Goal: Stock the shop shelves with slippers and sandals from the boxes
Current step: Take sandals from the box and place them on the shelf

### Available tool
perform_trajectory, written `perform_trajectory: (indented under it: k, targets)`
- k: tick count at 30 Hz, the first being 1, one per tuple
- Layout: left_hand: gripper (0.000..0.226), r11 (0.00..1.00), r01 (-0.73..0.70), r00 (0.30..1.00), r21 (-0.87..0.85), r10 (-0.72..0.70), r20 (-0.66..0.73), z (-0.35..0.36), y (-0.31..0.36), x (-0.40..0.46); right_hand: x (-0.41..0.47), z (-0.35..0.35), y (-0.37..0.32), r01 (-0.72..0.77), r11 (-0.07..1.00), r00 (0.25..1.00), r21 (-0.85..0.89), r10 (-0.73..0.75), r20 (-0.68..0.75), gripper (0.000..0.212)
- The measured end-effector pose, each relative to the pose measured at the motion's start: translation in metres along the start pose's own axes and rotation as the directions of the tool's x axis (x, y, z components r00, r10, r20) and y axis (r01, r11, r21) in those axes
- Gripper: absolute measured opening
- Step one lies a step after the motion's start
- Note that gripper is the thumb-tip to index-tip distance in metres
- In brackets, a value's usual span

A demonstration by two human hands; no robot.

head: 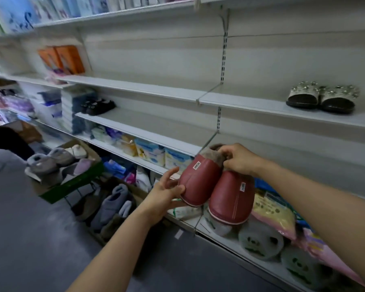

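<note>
Stocking is at an early stage: the right hand (239, 159) pinches the red slippers (217, 186) by their heels, the left hand (167, 191) steadies a toe, with shelves (139, 86) above largely bare and boxes (72, 180) to the left holding stock.

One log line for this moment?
right hand: grips red slippers at heels | left hand: supports toe | shelf: studded sandals

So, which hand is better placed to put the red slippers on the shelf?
Probably right: the right hand already grips the red slippers at their furry openings, while the left hand only supports one toe.
</note>
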State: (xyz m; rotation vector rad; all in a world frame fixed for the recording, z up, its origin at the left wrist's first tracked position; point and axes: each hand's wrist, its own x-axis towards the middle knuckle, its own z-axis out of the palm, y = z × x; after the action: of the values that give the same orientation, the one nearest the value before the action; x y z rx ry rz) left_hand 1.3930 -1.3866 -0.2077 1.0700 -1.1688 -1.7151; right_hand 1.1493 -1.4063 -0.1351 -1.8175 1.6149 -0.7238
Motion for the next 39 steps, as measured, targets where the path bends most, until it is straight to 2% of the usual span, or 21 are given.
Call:
perform_trajectory:
  k: [2,4,9,15,22,26,32,39]
  targets:
    - [0.059,0.974,-0.123,0.992,0.188,0.12,0.025,-0.016,0.016,0.007,0.029,0.007,-0.015,-0.001,1.0,1.0,-0.01,0.001,-0.003,0.027]
    - [0.067,0.918,-0.189,0.982,0.349,0.182,0.053,-0.033,0.033,0.017,0.06,0.014,-0.028,0.005,1.0,1.0,-0.027,-0.005,-0.004,0.026]
    - [0.076,0.863,-0.193,0.976,0.468,0.216,0.005,-0.092,0.078,0.065,0.143,0.033,-0.066,0.035,0.998,0.999,-0.058,-0.035,0.005,0.029]
    - [0.077,0.854,-0.189,0.967,0.484,0.247,-0.057,-0.18,0.122,0.105,0.245,0.071,-0.122,0.091,0.995,0.995,-0.046,-0.089,0.055,0.03]
    - [0.079,0.882,-0.184,0.959,0.435,0.258,-0.117,-0.318,0.143,0.135,0.345,0.16,-0.194,0.136,0.987,0.983,-0.084,-0.124,0.138,0.032]
    - [0.073,0.892,-0.205,0.957,0.403,0.269,-0.11,-0.417,0.168,0.146,0.395,0.224,-0.249,0.139,0.988,0.986,-0.07,-0.131,0.101,0.03]
    - [0.067,0.947,-0.166,0.979,0.275,0.191,-0.066,-0.555,0.221,0.162,0.47,0.31,-0.33,0.143,0.988,0.989,-0.063,-0.141,0.037,0.026]
    - [0.07,0.962,-0.192,0.981,0.193,0.196,-0.003,-0.658,0.27,0.219,0.553,0.348,-0.391,0.161,0.975,0.982,-0.153,-0.173,-0.073,0.026]
